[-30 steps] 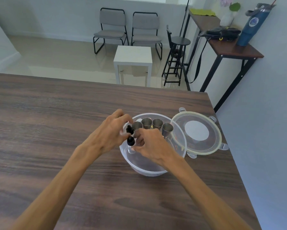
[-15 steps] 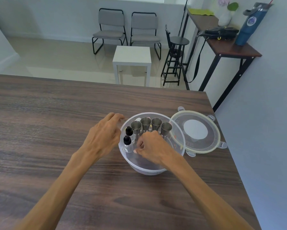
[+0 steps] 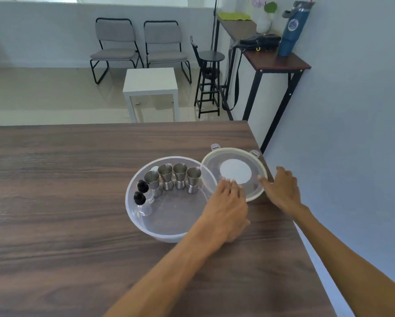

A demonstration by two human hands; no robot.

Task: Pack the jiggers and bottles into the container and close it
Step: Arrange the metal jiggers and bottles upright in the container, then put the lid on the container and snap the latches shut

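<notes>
- Wood-grain bench [image 3: 54, 202] fills the lower part of the view and carries everything; its right edge runs close to a pale wall.
- Clear plastic container [image 3: 132, 216], a round bowl, stands near the right end of the bench with its top uncovered.
- Its round lid [image 3: 235, 156], with a pale rim and a white centre disc, lies just to the right of the container, its left edge overlapping the container's rim.
- The left hand [image 3: 226, 211] reaches across the container's near right side, fingers spread loosely and fingertips resting on the lid's near left part; it is not clamped on it.
- The right hand [image 3: 281, 191] lies at the lid's right edge, fingers apart, fingertips touching the rim.
- Four steel jiggers [image 3: 180, 175] stand upright in a row along the container's far side.
- Two small clear bottles [image 3: 139, 199] with black caps stand inside at the left wall, beside the leftmost jigger.
</notes>
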